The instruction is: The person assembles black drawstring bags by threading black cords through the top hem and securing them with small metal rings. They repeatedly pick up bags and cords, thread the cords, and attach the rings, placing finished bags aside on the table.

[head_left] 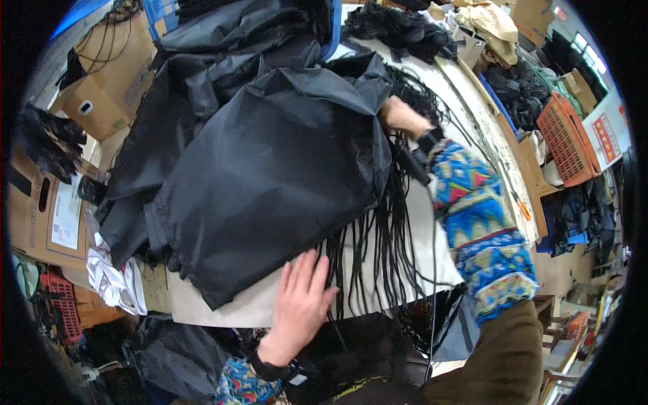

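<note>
A large sheet of black, slightly shiny fabric (270,162) is spread and bunched across the pale work table (202,310). My left hand (302,297) lies flat at its near edge, fingers stretched and close together, the fingertips on the cloth. At the far right side of the cloth my right hand (403,116) is closed on its edge, the fingertips partly hidden by the folds. Many thin black cords (385,256) hang out from under the fabric's right side toward the table's near edge. A dark rod-like thing (413,165) sits below my right wrist.
Cardboard boxes (111,94) stand at the left, with white cloth (115,277) below them. A blue bin (335,30) full of black fabric is at the back. More black cords (401,30) lie beyond. An orange basket (567,142) stands at the right.
</note>
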`<state>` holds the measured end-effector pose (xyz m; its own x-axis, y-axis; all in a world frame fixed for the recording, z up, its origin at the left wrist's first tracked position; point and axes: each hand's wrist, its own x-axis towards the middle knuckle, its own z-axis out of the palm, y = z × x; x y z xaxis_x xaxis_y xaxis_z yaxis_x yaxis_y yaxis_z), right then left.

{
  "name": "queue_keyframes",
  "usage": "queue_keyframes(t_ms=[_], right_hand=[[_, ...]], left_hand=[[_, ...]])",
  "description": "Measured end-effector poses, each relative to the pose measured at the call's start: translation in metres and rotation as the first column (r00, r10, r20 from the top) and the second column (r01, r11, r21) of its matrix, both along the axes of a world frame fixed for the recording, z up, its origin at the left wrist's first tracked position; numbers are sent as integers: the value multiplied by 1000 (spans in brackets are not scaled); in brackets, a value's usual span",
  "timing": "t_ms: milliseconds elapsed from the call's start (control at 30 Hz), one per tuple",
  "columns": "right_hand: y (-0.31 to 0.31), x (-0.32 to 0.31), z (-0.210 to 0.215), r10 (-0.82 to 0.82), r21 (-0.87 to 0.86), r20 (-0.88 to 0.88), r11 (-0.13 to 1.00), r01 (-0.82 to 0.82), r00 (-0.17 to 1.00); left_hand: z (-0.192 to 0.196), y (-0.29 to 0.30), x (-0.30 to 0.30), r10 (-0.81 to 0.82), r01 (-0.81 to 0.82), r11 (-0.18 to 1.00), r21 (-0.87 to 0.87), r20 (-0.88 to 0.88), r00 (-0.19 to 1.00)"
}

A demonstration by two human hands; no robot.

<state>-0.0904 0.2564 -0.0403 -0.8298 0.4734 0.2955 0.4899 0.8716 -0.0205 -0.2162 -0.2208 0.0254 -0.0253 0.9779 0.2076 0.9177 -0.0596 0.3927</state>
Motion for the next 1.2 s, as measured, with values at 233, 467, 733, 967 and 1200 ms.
queue_keyframes(t_ms=[233, 467, 733, 967, 1200], right_hand=[[-136, 72, 106, -122, 21, 267, 992, 120, 956], [-303, 122, 143, 153, -474, 253, 881, -16, 955], [-370, 156, 140, 135, -501, 261, 866, 15, 956], [-415, 142, 105, 495, -705, -87, 582, -404, 864], [-407, 136, 134, 371, -621, 1, 728, -290, 929]], left_hand=[[-8, -7, -2, 174, -178, 962, 208, 38, 984], [-8, -65, 69, 103, -138, 988, 64, 383, 918], [-108, -45, 135, 254, -228, 964, -134, 712, 654], [-15, -86, 128, 182, 37, 975, -218, 887, 425], [40, -159, 80, 300, -119, 954, -275, 865, 403]])
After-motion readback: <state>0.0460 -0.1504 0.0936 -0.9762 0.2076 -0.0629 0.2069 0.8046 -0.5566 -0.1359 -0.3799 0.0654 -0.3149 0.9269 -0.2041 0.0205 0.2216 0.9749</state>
